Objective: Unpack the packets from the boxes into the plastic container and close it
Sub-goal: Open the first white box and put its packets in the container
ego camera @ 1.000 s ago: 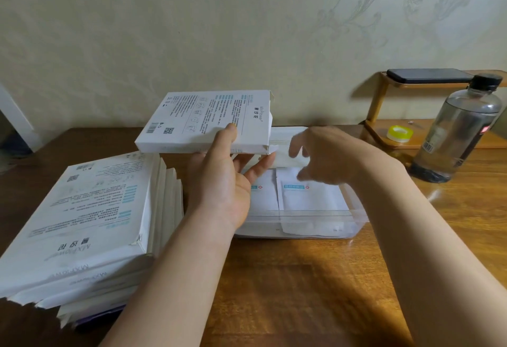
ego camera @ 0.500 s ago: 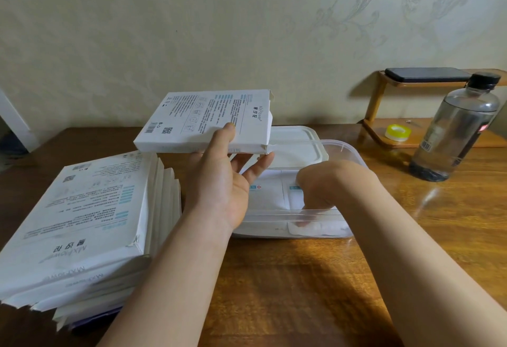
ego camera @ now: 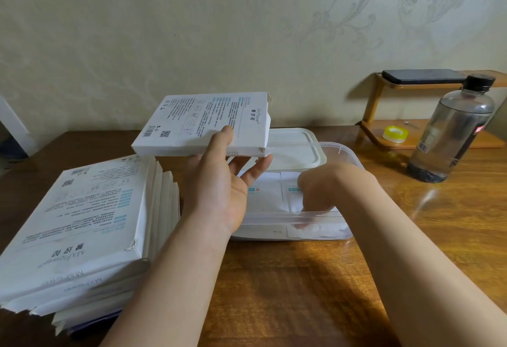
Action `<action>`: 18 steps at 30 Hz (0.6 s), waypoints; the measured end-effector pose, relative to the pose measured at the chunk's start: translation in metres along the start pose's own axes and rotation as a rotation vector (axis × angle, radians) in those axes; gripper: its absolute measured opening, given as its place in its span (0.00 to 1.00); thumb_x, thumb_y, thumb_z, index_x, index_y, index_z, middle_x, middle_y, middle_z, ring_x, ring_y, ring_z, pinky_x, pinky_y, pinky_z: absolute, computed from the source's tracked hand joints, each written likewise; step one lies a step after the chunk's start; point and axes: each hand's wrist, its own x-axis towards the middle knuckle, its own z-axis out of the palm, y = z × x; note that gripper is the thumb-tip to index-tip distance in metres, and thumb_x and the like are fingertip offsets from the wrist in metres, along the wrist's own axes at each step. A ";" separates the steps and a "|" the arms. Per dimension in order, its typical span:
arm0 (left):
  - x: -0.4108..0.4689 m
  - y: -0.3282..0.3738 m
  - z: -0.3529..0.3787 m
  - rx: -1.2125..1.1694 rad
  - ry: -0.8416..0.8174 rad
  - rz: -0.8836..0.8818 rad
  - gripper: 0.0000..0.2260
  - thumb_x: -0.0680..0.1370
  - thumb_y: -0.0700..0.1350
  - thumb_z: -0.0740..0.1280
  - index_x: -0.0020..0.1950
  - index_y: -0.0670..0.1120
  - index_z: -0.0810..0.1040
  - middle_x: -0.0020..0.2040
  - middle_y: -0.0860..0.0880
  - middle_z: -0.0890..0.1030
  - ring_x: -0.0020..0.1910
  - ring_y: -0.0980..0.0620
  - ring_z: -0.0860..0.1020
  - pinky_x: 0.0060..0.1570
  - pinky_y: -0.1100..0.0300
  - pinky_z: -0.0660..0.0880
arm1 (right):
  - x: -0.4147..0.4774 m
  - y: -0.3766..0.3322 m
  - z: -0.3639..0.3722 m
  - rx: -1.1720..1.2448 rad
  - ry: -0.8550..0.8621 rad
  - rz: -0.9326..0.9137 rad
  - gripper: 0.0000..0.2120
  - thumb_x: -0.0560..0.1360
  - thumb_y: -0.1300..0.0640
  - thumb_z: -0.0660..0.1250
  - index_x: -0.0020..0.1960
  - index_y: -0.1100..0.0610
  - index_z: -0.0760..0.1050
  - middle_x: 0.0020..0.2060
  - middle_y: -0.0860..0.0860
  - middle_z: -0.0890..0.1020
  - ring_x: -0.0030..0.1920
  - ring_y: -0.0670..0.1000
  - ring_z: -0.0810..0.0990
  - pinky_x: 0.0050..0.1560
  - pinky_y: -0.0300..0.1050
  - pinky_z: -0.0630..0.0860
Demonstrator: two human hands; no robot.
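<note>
Packets (ego camera: 270, 198): white w/ small blue labels, one w/ a red mark, lying flat side by side inside the clear plastic container (ego camera: 348, 154), which sits mid tabletop (ego camera: 288, 286). Label text too small to read. Container is open; its white lid (ego camera: 293, 146) lies just behind it, partly under the raised box.

Left hand (ego camera: 219, 190) holds a flat white box (ego camera: 203, 124) up above the container's left-rear corner, thumb on top, fingers (ego camera: 258, 167) spread underneath; that grip is closed on the box. Box's right end flap is open. Printed side up: "MX Power" w/ Chinese characters beside it, blocks of fine print, blue bars, a barcode and a QR code at the left edge. Fine print not legible.

Right hand (ego camera: 318, 190) is down inside the container, right half, fingers curled onto a packet near the front wall; can't tell whether it actually pinches the packet or just presses on it.

Left of the container: a stack of same white boxes (ego camera: 82, 226), fanned and leaning, "MX Power" readable on the top face and on side edges, QR codes too.

Right of the container: a clear bottle (ego camera: 452, 138) w/ black cap, barcode sticker on its side. Behind it a small wooden shelf (ego camera: 373, 105) carrying a dark phone (ego camera: 422, 76) on top and a yellow tape roll (ego camera: 395, 134) on the lower level.
</note>
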 end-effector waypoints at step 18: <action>-0.075 -0.054 0.091 0.324 -0.584 -0.232 0.21 0.73 0.49 0.72 0.65 0.47 0.78 0.56 0.43 0.84 0.49 0.47 0.85 0.37 0.52 0.81 | -0.156 0.140 0.011 1.686 0.805 -0.074 0.12 0.82 0.55 0.64 0.58 0.62 0.78 0.50 0.59 0.86 0.52 0.58 0.86 0.52 0.57 0.82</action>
